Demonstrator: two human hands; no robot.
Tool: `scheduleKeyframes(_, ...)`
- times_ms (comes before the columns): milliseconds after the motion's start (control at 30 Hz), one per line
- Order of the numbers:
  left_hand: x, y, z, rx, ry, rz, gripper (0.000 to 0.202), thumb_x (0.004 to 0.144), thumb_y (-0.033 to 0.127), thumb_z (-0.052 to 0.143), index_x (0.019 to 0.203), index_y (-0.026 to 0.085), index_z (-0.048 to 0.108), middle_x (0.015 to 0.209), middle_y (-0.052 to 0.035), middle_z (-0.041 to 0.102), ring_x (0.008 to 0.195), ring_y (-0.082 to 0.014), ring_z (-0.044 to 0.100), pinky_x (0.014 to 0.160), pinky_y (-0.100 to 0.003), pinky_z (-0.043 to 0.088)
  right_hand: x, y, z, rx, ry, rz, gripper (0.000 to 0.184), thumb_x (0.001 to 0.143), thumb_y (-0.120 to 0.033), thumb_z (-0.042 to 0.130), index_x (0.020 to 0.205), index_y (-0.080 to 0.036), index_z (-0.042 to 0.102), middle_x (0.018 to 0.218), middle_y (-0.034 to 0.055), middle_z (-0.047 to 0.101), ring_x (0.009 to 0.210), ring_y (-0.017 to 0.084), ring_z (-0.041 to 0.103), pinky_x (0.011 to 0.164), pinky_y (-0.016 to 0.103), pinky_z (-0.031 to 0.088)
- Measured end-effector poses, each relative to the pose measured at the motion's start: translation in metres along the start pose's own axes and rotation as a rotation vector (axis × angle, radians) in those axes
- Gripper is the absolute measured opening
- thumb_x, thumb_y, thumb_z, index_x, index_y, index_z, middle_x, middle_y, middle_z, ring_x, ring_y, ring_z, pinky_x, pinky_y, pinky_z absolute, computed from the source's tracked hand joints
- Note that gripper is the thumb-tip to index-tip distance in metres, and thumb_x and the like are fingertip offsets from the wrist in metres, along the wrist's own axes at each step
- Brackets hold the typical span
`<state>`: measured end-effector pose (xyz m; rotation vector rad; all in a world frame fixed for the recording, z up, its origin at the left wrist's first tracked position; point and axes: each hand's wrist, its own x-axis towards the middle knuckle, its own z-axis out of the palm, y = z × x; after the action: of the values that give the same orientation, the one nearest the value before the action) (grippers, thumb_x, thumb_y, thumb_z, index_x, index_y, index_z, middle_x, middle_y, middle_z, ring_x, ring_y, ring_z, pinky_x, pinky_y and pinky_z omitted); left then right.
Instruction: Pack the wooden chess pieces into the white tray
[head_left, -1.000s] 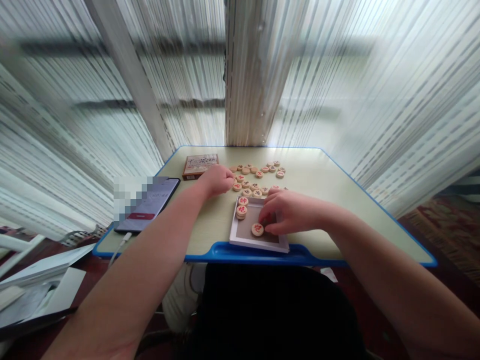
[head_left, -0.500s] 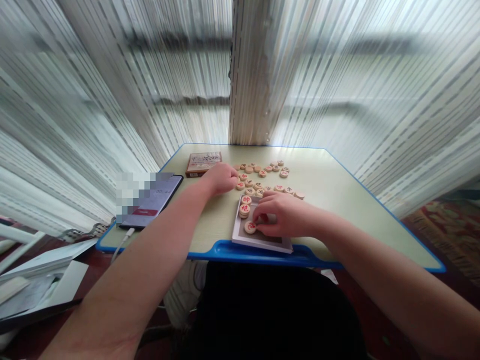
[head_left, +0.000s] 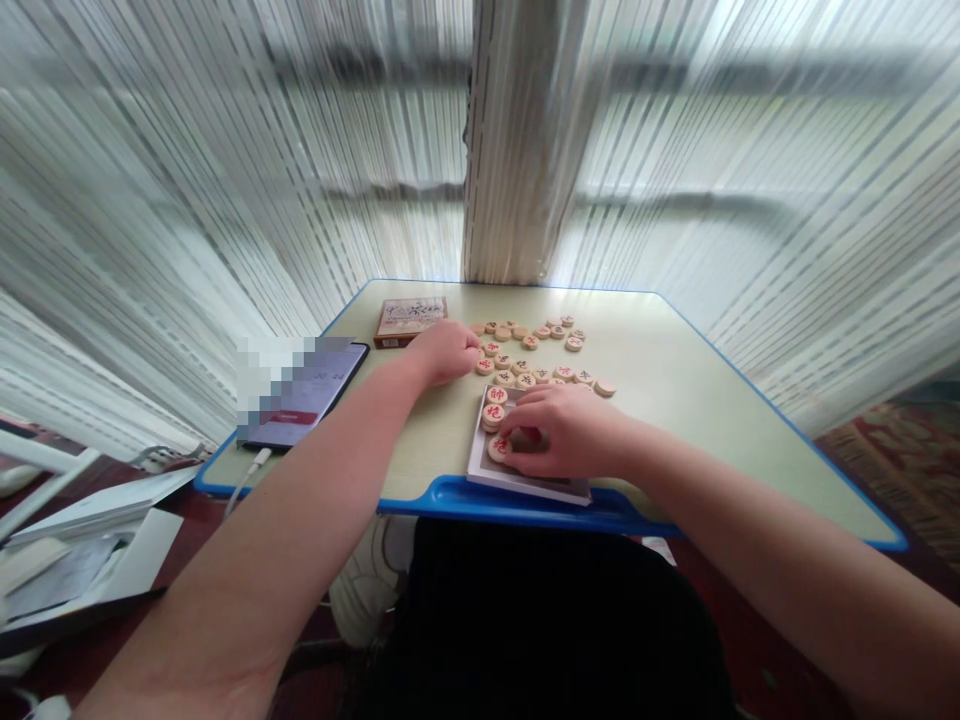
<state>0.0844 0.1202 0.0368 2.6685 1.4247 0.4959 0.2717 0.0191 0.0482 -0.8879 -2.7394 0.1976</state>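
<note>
My right hand (head_left: 562,430) reaches over a shallow white box (head_left: 525,486) near the table's front edge. Its thumb and fingers close on a round wooden Chinese chess piece (head_left: 498,449) with a red character, low in the box. Just beyond that lie more red-marked pieces (head_left: 495,396) along the box's left side, at least two of them stacked. My left hand (head_left: 448,352) rests curled at the left end of the loose chess pieces (head_left: 522,367). Its fingertips are hidden, so what they grip, if anything, does not show.
A printed cardboard box (head_left: 397,322) lies at the far left. Closer to me is a phone (head_left: 319,395) with a white cable (head_left: 251,475). More pieces (head_left: 574,343) are scattered at the back, some face down. The table has a raised blue edge (head_left: 450,492).
My right fingers have shifted slightly left and now cover more of the red piece in the box. My left hand stays by the loose pieces. The view has moved a little.
</note>
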Motion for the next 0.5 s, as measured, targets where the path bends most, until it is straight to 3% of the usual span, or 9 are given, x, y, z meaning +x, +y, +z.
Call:
scheduleKeyframes(267, -0.0005, 0.0017, -0.0014, 0.039, -0.011, -0.011, 0.022, 0.061, 0.017, 0.043, 0.046, 0.014, 0.058, 0.044, -0.0019, 0.049, 0.046, -0.0110, 0.031, 0.050, -0.029, 0.023, -0.0003, 0.0029, 0.0017, 0.041, 0.035, 0.010, 0.018, 0.075, -0.033, 0.062, 0.085, -0.019, 0.068, 0.081, 0.0047, 0.067, 0.076, 0.016, 0.057, 0.069, 0.027, 0.041)
scheduleKeyframes(500, -0.0004, 0.0014, -0.0010, 0.014, -0.013, -0.018, 0.022, 0.061, 0.017, 0.043, 0.047, 0.013, 0.059, 0.044, -0.0022, 0.049, 0.046, -0.0115, 0.034, 0.050, -0.029, 0.024, -0.0008, 0.0020, 0.0029, 0.055, 0.033, -0.022, 0.017, 0.076, -0.030, 0.061, 0.088, -0.020, 0.068, 0.082, 0.0046, 0.067, 0.075, 0.015, 0.057, 0.067, 0.026, 0.041)
